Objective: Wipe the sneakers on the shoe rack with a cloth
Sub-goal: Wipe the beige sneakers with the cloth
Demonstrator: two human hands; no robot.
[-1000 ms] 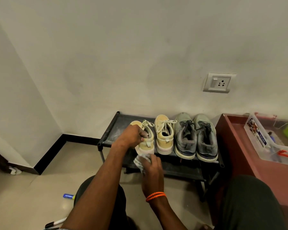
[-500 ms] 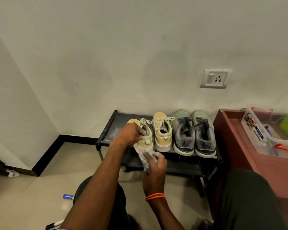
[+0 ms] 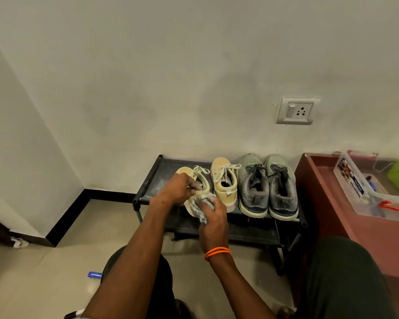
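Left hand (image 3: 179,188) gripping yellow sneaker (image 3: 197,180), toe toward wall, right hand (image 3: 213,217) pressing bunched cloth (image 3: 200,203) against heel

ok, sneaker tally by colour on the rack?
Yellow sneakers: 2, one gripped by the left hand, one on the rack
Grey sneakers: 2
Total: 4

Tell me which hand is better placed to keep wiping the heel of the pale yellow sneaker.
Right. The right hand already grips the crumpled grey-white cloth against the heel of the pale yellow lace-up sneaker. The left hand grips that sneaker at its collar, steadying it on the black shoe rack.
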